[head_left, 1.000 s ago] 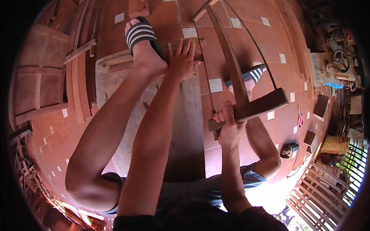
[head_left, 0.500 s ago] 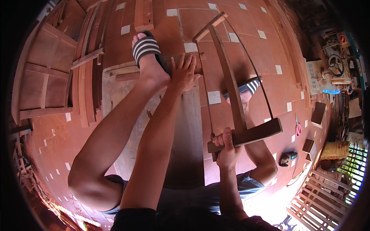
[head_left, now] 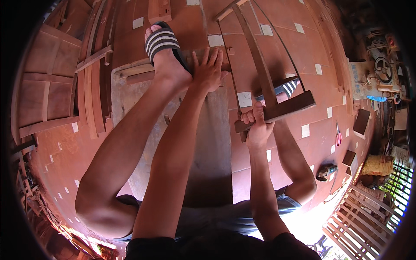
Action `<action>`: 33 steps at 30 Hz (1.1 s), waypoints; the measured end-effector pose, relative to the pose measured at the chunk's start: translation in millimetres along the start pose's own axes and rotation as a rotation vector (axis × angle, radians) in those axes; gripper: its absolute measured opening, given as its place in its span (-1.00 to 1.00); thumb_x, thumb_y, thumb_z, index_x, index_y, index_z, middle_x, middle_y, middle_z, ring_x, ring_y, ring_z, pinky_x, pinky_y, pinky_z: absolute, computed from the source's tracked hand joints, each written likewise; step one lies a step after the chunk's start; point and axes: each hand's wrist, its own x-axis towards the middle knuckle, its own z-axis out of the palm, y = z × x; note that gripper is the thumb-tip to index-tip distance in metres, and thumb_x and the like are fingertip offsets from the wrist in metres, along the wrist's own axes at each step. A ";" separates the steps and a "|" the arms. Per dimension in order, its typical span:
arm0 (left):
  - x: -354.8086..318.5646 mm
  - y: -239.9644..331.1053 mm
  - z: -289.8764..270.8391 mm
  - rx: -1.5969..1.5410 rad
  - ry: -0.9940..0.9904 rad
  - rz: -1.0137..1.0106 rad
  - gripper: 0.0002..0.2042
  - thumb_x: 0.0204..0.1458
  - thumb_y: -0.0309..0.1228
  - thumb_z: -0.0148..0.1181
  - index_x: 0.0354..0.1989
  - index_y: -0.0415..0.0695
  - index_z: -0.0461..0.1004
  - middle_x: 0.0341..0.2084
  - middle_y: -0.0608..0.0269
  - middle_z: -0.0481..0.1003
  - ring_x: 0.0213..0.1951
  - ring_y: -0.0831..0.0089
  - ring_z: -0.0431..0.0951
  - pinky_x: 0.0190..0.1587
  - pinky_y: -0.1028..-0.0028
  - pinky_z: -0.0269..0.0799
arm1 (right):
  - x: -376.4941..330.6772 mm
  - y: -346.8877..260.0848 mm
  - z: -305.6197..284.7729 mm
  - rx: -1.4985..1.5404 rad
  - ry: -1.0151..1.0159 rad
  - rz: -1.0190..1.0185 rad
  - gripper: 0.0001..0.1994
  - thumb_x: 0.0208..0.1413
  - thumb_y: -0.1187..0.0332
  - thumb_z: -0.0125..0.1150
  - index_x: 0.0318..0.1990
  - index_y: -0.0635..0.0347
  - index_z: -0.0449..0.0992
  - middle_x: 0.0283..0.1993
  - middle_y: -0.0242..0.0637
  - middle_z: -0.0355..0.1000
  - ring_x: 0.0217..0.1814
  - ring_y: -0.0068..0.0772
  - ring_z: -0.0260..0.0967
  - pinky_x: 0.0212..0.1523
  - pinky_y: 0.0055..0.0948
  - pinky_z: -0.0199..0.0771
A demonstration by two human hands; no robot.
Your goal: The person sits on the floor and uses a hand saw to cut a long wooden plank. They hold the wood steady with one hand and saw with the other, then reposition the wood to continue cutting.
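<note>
My right hand (head_left: 258, 125) is wrapped around the near end of a wooden frame saw (head_left: 256, 56), beside its lower crossbar. The thin blade runs along the saw's left side, and a taut cord lies on its right. The blade passes close to the right end of a reddish wood strip (head_left: 225, 67); whether it is in a cut cannot be made out. My left hand (head_left: 209, 73) lies flat with fingers spread over that strip, at the far end of a low wooden bench (head_left: 212, 143). Next to it my sandaled left foot (head_left: 162, 45) presses on the strip's other part.
Wooden panels (head_left: 47, 82) and long boards (head_left: 89, 99) stand at the left. Another timber (head_left: 160, 11) lies beyond my foot. On the tiled floor at the right are red-handled scissors (head_left: 338, 136), a power tool (head_left: 326, 172) and wood blocks (head_left: 361, 121). A machine with a handwheel (head_left: 383, 69) stands farther right.
My right hand and the saw have moved away from me, toward the far side, so the saw's far end now reaches the picture's top. My left hand stays on the strip.
</note>
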 end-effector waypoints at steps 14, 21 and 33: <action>6.1 2.6 -8.3 0.001 -0.023 -0.010 -0.21 0.34 0.07 -0.05 0.59 -0.09 -0.12 0.60 0.23 -0.13 0.60 0.11 -0.26 0.47 -0.40 -0.49 | -22.2 44.5 -15.1 -0.082 0.036 -0.161 -0.84 0.33 0.41 0.27 -0.27 0.21 0.41 -0.53 -0.45 0.30 -0.54 -0.57 0.26 -0.50 -0.45 0.31; 1.9 -3.2 -1.5 0.020 -0.012 -0.020 -0.21 0.34 0.09 -0.07 0.59 -0.11 -0.12 0.59 0.19 -0.11 0.60 0.10 -0.27 0.47 -0.41 -0.46 | 27.1 -87.5 49.8 -0.122 0.004 0.094 -0.74 0.32 0.40 0.26 -0.43 0.19 0.39 -0.58 -0.49 0.22 -0.62 -0.58 0.13 -0.55 -0.44 0.28; 2.1 -0.7 -2.6 0.063 -0.027 -0.012 -0.23 0.37 0.12 -0.17 0.59 -0.10 -0.13 0.60 0.20 -0.14 0.60 0.08 -0.24 0.47 -0.39 -0.41 | -0.9 -39.8 18.4 0.022 0.013 0.058 -0.73 0.33 0.39 0.29 -0.40 0.14 0.35 -0.58 -0.52 0.18 -0.60 -0.63 0.08 -0.55 -0.43 0.23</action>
